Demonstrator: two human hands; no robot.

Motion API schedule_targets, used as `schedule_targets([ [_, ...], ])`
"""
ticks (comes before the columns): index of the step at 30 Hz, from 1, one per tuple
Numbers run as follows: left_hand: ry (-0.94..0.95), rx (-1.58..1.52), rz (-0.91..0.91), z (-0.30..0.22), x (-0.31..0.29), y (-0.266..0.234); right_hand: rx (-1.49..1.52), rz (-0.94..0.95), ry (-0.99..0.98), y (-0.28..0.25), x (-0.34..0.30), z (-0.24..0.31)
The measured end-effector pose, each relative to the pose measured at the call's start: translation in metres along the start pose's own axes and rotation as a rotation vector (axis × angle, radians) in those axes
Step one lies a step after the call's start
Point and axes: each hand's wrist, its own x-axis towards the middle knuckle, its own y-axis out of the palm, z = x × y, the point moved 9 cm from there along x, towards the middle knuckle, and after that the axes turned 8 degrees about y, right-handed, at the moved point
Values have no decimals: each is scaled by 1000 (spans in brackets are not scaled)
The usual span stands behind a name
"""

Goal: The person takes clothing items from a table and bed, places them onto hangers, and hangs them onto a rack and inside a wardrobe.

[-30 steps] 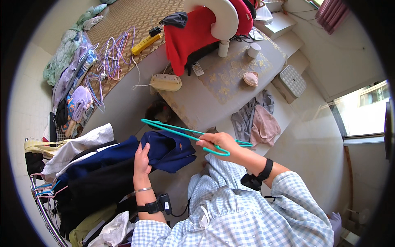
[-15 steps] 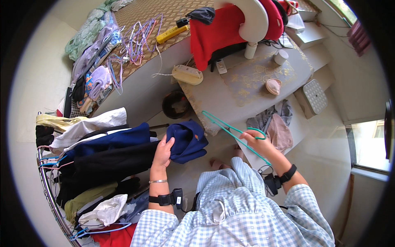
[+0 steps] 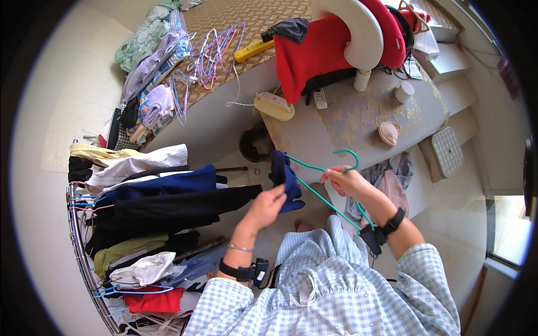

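Observation:
My right hand [image 3: 343,180] is closed on a green clothes hanger [image 3: 325,205] near its hook. The hook curls up above my fingers, and one end of the hanger points down toward my right wrist. In my left hand [image 3: 267,206] is a dark blue garment [image 3: 286,185], pinched by its near edge and hanging in folds. The hanger's far end meets the garment's upper part; whether it is inside the cloth, I cannot tell. Black straps with small devices sit on both my wrists.
At the left, a metal clothes rack [image 3: 89,269] holds many hung garments. Ahead stands a table [image 3: 314,131] with a pink cup-shaped item [image 3: 390,133] and a white round container [image 3: 404,92]. A dark bin [image 3: 255,144] is beside it. Loose hangers [image 3: 213,56] lie on the patterned surface beyond.
My left hand has carried the blue garment rightward to the hanger's far end. The hanger has turned, its hook now pointing up. The whole view has shifted slightly.

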Motion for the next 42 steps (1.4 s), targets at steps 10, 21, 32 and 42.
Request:
schedule_targets([
  [10,16,-31,-63,5,-14,43,518,95,81,8,49,-2],
  [21,148,-14,-430,-29,-15,-34,167,5,-211,32,33,-5],
  [32,7,38,-347,-11,-34,-24,381,-136,-503,53,31,61],
  [42,-35,280,-456,26,-78,-26,631,-71,-295,61,37,106],
])
